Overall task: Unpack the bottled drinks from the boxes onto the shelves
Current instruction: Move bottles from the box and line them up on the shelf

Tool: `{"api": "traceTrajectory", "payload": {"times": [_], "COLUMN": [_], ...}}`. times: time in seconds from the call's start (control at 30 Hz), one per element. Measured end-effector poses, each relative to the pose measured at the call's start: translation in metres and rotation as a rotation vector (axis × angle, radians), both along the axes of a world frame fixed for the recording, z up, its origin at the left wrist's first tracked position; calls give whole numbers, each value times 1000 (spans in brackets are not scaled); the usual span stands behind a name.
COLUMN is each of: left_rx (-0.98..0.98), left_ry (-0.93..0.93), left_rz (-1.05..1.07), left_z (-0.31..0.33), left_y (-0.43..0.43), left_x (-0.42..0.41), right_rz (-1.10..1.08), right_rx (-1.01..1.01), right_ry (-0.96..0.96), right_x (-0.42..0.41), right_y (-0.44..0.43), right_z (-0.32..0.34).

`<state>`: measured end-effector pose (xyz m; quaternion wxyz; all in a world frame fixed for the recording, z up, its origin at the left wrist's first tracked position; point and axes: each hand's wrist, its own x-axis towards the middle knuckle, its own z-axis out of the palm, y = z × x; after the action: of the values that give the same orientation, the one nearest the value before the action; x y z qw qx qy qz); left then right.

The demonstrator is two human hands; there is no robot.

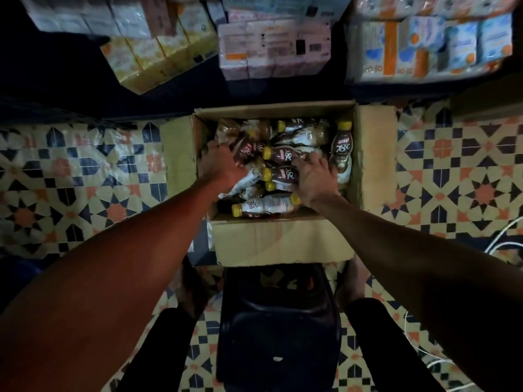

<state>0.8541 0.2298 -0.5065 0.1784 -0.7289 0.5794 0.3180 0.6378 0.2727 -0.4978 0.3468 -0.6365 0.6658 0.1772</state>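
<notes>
Flanking the box (283, 241), patterned floor tiles (85, 179)

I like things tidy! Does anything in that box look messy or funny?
Yes. The bottles in the cardboard box lie tumbled on their sides, yellow caps pointing different ways, piled over each other instead of standing in neat rows. No spill shows.

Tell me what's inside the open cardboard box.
The cardboard box holds a jumble of yellow-capped brown bottles lying at mixed angles. The left hand and right hand cover some; whatever lies beneath the top bottles is hidden.
</notes>
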Motion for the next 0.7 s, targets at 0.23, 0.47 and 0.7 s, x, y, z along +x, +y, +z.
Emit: {"api": "traceTrajectory", "payload": {"times": [0.23,0.47,0.7], "left_rx": [307,378,333], "left_ry": [503,788,778], "left_rz": [307,910,809], "left_z": [27,68,150], "left_y": [16,60,98], "left_x": [0,-22,-28], "right_rz": [-239,-726,-1000], "right_rx": [159,343,349], "right_ry": [-401,-710,-811], "right_x": [-6,21,34], "right_y": [-13,19,64], "right_z": [32,81,146]}}
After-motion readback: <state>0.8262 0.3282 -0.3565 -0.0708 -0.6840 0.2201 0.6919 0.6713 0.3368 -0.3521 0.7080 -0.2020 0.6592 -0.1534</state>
